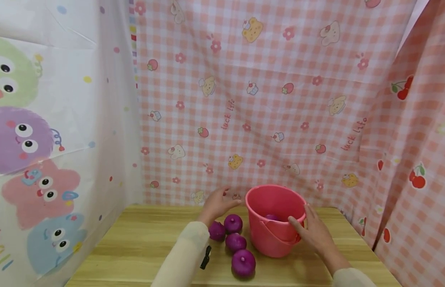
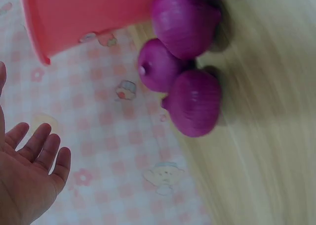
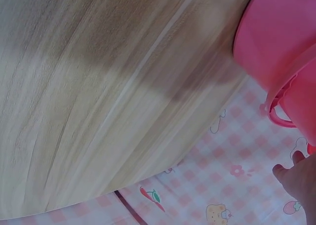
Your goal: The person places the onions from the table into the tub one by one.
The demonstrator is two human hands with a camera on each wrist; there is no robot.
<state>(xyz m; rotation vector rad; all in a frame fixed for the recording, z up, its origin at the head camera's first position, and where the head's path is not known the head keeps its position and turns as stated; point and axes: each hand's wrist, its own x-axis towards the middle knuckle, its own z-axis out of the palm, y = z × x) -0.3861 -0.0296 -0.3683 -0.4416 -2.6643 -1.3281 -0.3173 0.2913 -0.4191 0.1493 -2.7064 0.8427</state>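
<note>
A pink plastic bucket (image 1: 270,235) stands on the table with its handle hanging down the front. Inside it shows part of a purple onion (image 1: 271,217). Just left of the bucket's rim, my left hand (image 1: 221,203) hovers with spread fingers and nothing in it; its palm (image 2: 24,185) shows in the left wrist view. My right hand (image 1: 316,231) is at the bucket's right rim, thumb and fingers extended along it. Several purple onions lie left of the bucket, the nearest onion (image 1: 243,263) at the front and another onion (image 1: 233,224) below the left hand.
The wooden table (image 1: 136,247) ends at a pink checked cloth (image 1: 193,159) behind. A white cloth with cartoon figures (image 1: 111,131) hangs at the left, another patterned cloth (image 1: 405,159) at the right. A small black item (image 1: 205,258) shows beside the left sleeve.
</note>
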